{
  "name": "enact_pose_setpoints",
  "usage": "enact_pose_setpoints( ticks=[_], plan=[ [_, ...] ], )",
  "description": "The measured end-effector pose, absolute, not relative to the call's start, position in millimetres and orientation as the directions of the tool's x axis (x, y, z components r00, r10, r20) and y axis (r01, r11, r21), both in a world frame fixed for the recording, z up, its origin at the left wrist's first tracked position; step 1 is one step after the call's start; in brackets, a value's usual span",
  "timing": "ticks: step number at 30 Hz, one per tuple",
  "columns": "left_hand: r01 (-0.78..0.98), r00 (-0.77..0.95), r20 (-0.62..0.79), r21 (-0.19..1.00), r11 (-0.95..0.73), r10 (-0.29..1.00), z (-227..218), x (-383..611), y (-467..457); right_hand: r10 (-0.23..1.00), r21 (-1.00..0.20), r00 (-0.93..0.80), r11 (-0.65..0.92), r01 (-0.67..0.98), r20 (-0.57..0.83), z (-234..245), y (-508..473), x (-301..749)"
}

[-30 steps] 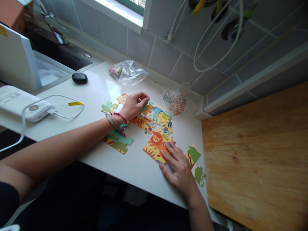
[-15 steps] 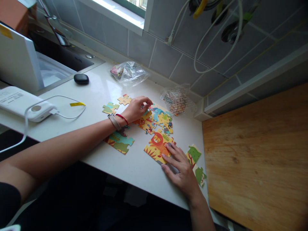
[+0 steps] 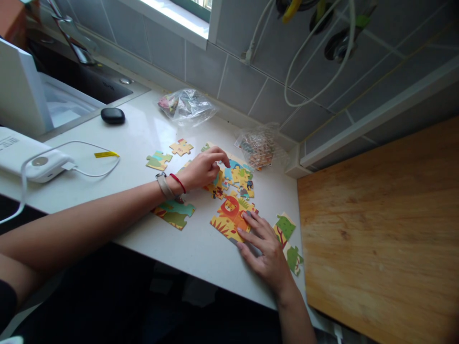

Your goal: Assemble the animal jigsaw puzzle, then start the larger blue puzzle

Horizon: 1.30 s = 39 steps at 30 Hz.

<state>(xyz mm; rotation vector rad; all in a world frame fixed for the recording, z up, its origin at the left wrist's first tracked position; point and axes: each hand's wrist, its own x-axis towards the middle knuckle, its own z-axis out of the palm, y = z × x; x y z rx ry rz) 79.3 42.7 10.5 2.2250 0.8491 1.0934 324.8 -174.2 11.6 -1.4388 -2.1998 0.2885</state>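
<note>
My left hand is closed over the middle of the puzzle, fingers curled down around a yellowish puzzle piece that they partly hide. Behind and right of it lie joined pieces with a blue animal. My right hand rests with fingers spread, its fingertips on the joined lion section. Under my left wrist, a green and teal section is partly covered. Two loose pieces, one green and blue and one yellow, lie left of my left hand. Green tree pieces lie beyond my right hand.
Clear plastic bags with pieces, one at the back and one at the right, lie near the tiled wall. A black case, a white power bank with a cable, and a sink are leftward. A wooden board borders the right.
My left hand has shifted slightly among the pieces, its fingers more curled, and a yellowish piece shows beneath them. My right hand stays on the lion section. The whole view has moved slightly.
</note>
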Motion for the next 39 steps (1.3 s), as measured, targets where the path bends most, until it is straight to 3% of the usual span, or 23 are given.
enact_pose_setpoints(
  ticks=[8,16,19,23,26,29,31,34,37,39],
  plan=[
    [0.486,0.504,0.455,0.553,-0.677,0.734,5,76,40,0.901,-0.455,-0.307,0.422,0.784,0.308,12,-174,325],
    [0.353,0.726,0.437,0.425,-0.833,0.531,-2,78,38,0.902,-0.462,-0.301,0.419,0.781,0.309,12,-174,324],
    [0.295,0.732,0.453,0.463,-0.836,0.509,0,81,37,0.903,-0.472,-0.297,0.418,0.776,0.312,12,-173,324],
    [0.201,0.61,0.566,0.566,-0.799,0.555,20,79,38,0.907,-0.477,-0.295,0.411,0.777,0.301,12,-173,325],
    [0.193,0.409,0.644,0.632,-0.751,0.647,43,69,41,0.904,-0.479,-0.298,0.417,0.772,0.306,12,-174,325],
    [0.209,0.169,0.633,0.726,-0.655,0.756,57,53,49,0.906,-0.466,-0.226,0.383,0.798,0.357,13,-176,326],
    [0.231,0.141,0.598,0.755,-0.614,0.789,55,43,55,0.898,-0.446,-0.136,0.333,0.831,0.418,14,-177,326],
    [0.262,0.384,0.556,0.7,-0.665,0.737,40,34,58,0.884,-0.427,-0.069,0.29,0.857,0.463,17,-175,323],
    [0.218,0.685,0.487,0.574,-0.79,0.542,20,30,52,0.915,-0.45,-0.032,0.229,0.863,0.403,22,-164,315],
    [0.172,0.784,0.447,0.509,-0.843,0.43,9,29,45,0.933,-0.479,0.026,0.16,0.863,0.359,25,-149,307]
  ],
)
